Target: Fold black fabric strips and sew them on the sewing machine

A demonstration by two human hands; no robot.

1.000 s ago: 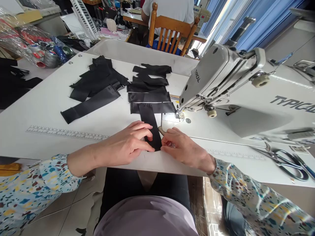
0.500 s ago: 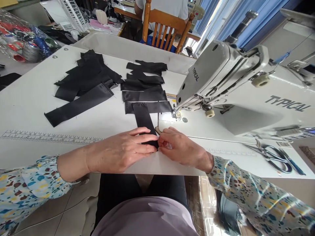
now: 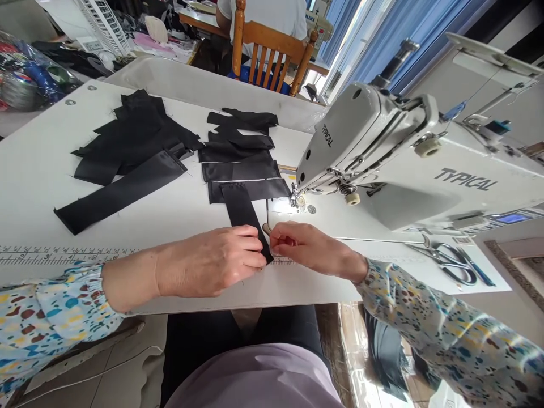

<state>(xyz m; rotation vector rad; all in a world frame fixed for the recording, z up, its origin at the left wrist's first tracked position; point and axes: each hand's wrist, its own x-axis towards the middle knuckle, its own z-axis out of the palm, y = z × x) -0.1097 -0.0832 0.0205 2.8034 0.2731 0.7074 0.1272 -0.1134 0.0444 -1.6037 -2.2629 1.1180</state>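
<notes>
A black fabric strip (image 3: 240,207) lies lengthwise toward me, its far end over another black strip. My left hand (image 3: 219,260) is closed, its curled fingers on the strip near its close end. At the strip's right edge, my right hand (image 3: 308,246) is held in a pinch; whether anything is between the fingertips I cannot make out. Several black strips (image 3: 242,170) lie in a row beyond, reaching toward the needle area of the sewing machine (image 3: 382,141). A loose pile of black strips (image 3: 131,136) is at the left.
Scissors (image 3: 454,263) lie at the table's right with a blue-handled tool (image 3: 480,269) beside them. A printed ruler (image 3: 63,255) runs along the front of the table. Beyond it are a wooden chair (image 3: 272,45) and a seated person's back (image 3: 276,14).
My left fingers have curled in from lying stretched over the strip. My right hand has shifted slightly up from the strip's near corner, which now shows. The whole view has turned a little.
</notes>
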